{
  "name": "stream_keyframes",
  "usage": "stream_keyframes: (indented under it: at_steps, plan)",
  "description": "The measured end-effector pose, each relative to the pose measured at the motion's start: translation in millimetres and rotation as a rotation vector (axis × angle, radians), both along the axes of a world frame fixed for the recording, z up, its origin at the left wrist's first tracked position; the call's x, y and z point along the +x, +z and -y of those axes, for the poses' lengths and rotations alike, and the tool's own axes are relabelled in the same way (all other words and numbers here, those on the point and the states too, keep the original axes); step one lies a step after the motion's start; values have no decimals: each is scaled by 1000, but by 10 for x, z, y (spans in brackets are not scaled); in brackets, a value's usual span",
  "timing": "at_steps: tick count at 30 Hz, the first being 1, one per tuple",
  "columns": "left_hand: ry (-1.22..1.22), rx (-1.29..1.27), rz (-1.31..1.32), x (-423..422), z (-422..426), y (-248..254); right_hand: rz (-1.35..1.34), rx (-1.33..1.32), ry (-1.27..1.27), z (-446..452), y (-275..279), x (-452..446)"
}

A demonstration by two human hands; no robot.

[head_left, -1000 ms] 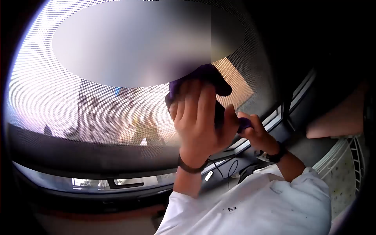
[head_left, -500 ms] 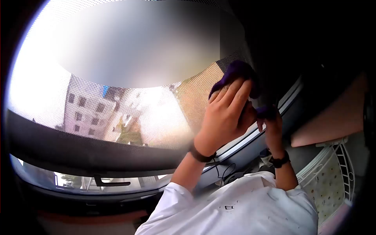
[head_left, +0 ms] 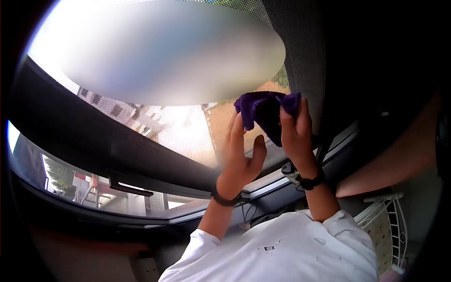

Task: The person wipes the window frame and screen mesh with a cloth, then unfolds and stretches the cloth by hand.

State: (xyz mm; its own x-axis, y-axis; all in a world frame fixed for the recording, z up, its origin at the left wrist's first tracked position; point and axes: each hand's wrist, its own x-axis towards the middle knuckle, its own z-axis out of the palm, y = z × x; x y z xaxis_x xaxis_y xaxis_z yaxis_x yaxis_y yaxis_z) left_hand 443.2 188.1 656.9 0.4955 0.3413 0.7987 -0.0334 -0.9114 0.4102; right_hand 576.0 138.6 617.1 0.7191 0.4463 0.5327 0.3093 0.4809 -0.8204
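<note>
A bunched purple cloth [head_left: 265,110] is up against the dark mesh window screen [head_left: 300,61], between my two hands. My right hand [head_left: 297,136] pinches its right end between thumb and fingers. At the cloth's left end is my left hand [head_left: 239,157], its fingers stretched upward and its thumb standing apart. The left fingertips touch the cloth and are partly hidden by it. Part of the cloth hangs down in a dark fold between the hands.
Below the mesh runs the dark screen frame with a black window handle [head_left: 129,184]. A light metal sill track [head_left: 270,187] passes beneath my wrists. At lower right stands a white metal rack [head_left: 397,225]. Buildings show through the mesh.
My left hand has moved left and down and its thumb has spread from the fingers. My right hand has risen to the cloth's right end. The screen frame sits more tilted in view.
</note>
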Motion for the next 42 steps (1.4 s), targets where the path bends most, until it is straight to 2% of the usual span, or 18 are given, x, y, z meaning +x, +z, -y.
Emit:
stream_keyframes:
  at_steps: [1, 4, 6, 12, 16, 19, 20, 22, 24, 26, 27, 30, 31, 34, 36, 38, 40, 42]
  plan:
    - [24, -12, 29, -97, -35, 4, 139, -11, -88, -66, 97, -48]
    - [-6, -59, 167, -455, -115, 33, 231, 25, -175, -196, 389, -223]
    - [95, -195, 237, -654, -66, -42, 332, 23, -191, -230, 527, -320]
    - [274, -483, -1, -1029, 56, -617, 673, -34, -132, -320, 502, -734]
    - [278, -615, -124, -1104, 160, -898, 662, -39, -107, -436, 315, -928]
    - [253, -848, 44, -1121, 183, -724, 497, 105, -74, -472, 346, -964]
    - [341, -746, 41, -1106, 149, -675, 355, 142, 52, -452, 405, -981]
    - [293, -759, 228, -1089, 90, -580, 394, 230, 28, -438, 508, -951]
    - [304, -709, 208, -1060, 93, -472, 387, 259, -35, -497, 519, -884]
    - [338, -795, 392, -1024, 86, -450, 389, 285, -96, -529, 495, -775]
    - [132, -870, 449, -1044, 122, -438, 390, 312, -144, -534, 467, -706]
    - [137, -814, 428, -788, 161, -468, 396, 321, -223, -484, 351, -536]
    - [-93, -829, 445, -728, 175, -504, 396, 294, -248, -462, 313, -481]
    - [38, -779, 265, -492, 248, -560, 398, 276, -321, -414, 214, -280]
    - [-21, -784, 228, -402, 265, -640, 400, 275, -351, -388, 136, -180]
    - [-25, -774, -44, -311, 305, -653, 408, 273, -403, -301, 79, -76]
    - [-6, -729, -121, -217, 362, -701, 200, 125, -397, -151, 32, 48]
    - [-116, -796, -150, -203, 386, -761, 164, 54, -538, 13, 33, 329]
